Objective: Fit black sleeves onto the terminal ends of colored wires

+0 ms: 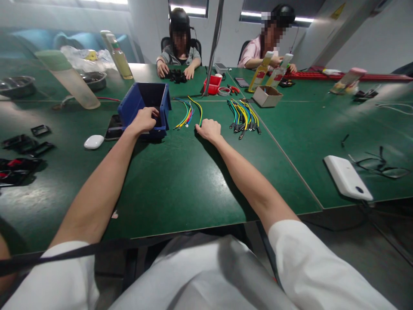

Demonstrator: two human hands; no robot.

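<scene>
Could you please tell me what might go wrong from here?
The yellow-green wire pinched in the right hand lies close to the loose wires, so it might snag or get mixed up with them.

The left hand reaches into the blue bin; a bump there could shift the bin against the phone right beside it.

The phone might then slide into the white case nearby.
</scene>
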